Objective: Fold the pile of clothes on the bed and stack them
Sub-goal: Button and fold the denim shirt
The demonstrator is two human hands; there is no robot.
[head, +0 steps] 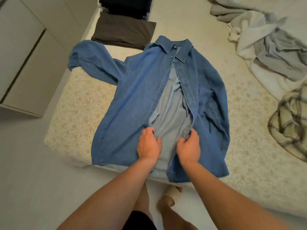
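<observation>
At the bed's (79, 103) near edge your shirt (137, 100) lies collar-away, its long axis running straight from you; your left hand (149, 146) and right hand (188, 146) each pinch a placket edge (both equally near).

Shirt (136, 100) spread flat on the bed (74, 103) near its front edge, collar away, hem overhanging the edge. Left hand (148, 145) and right hand (188, 146) side by side on the lower front opening, each pinching one placket edge. One sleeve (89, 62) flung out left. Folded garment (123, 30) just behind the collar, to the left; darker folded stack (126, 5) behind that. Unfolded heap (272, 47) well right; checked garment (290, 123) nearer, far right. Cabinet (21, 52) left of bed.
</observation>
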